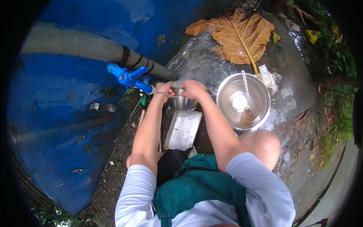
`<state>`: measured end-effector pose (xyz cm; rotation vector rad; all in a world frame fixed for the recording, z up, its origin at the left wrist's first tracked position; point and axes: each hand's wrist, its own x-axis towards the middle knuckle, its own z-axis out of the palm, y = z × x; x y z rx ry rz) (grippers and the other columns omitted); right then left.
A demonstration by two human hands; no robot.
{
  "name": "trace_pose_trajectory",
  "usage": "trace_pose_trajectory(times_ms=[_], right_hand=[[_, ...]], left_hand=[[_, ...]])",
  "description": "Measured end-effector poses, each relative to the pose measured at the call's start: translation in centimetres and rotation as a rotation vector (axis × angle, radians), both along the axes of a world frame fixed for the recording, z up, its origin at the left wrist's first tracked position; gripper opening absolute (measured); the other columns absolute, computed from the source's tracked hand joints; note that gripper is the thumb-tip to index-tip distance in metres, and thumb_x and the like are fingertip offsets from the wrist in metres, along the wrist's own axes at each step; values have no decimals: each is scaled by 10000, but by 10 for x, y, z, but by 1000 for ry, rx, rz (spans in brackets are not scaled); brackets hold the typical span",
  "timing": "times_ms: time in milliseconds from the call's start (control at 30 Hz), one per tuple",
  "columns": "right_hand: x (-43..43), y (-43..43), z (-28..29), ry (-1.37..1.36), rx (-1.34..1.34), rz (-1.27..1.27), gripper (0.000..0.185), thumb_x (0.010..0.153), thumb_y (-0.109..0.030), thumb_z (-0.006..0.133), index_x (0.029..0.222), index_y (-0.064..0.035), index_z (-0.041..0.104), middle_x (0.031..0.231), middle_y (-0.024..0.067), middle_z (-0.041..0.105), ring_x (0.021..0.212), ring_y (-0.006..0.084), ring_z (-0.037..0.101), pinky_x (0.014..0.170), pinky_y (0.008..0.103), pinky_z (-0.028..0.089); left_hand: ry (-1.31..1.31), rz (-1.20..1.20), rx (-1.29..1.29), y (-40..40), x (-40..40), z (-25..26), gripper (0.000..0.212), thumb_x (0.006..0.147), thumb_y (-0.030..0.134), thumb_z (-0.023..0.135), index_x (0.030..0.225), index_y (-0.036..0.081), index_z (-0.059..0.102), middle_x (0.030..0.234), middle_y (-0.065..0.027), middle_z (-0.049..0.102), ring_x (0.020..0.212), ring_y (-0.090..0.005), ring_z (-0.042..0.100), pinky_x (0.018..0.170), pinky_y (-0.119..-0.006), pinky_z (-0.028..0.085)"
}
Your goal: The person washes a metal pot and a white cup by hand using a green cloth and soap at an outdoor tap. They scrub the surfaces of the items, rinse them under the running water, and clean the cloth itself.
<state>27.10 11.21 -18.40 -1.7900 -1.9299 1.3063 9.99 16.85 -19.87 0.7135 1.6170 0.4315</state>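
A round stainless steel bowl (185, 104) is between my hands, tilted, above the wet ground. My left hand (164, 90) has its fingers curled at the bowl's left rim, and they partly hide it. My right hand (193, 88) is bent over the bowl's upper side, closed around a small green thing (184, 89) that is mostly covered and may be a scouring pad. From the blue plastic tap (127, 78) a clear stream of water (166, 94) runs past my left fingers to the bowl. The bowl's inside is largely hidden.
Right of my arm stands a large steel basin (266, 113) holding water, a white-handled utensil (245, 83) and a bright round metal piece (239, 101). A rectangular metal tray (183, 130) lies below the bowl. A grey pipe (76, 39) crosses the blue wall (56, 113). A big dry leaf (241, 37) lies beyond.
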Motion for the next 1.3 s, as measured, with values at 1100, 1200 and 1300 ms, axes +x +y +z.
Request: trace_pose_trajectory(times_ms=[1100, 1200, 1300], right_hand=[[-8, -12, 134, 602, 370, -133, 288, 765, -104, 480, 1046, -42, 482, 956, 157, 601, 922, 283, 604, 827, 353, 455], [-23, -30, 144, 640, 455, 70, 300, 769, -68, 448, 1066, -29, 437, 963, 247, 626, 978, 376, 610, 831, 376, 471], [-25, -31, 106, 317, 585, 168, 285, 845, -239, 534, 1078, -75, 543, 1094, 141, 642, 1188, 292, 524, 1008, 581, 285]], left_hand=[[-35, -210, 604, -75, -43, 24, 227, 953, 128, 509, 1101, -24, 590, 873, -19, 618, 800, -86, 528, 730, -248, 437], [-103, -93, 627, -82, -36, 34, 210, 930, 43, 449, 1104, 13, 564, 926, -15, 605, 823, -91, 554, 724, -241, 446], [-224, -14, 638, -88, -20, 52, 249, 918, 7, 430, 1134, 17, 555, 1019, -28, 593, 887, -96, 557, 751, -241, 446]])
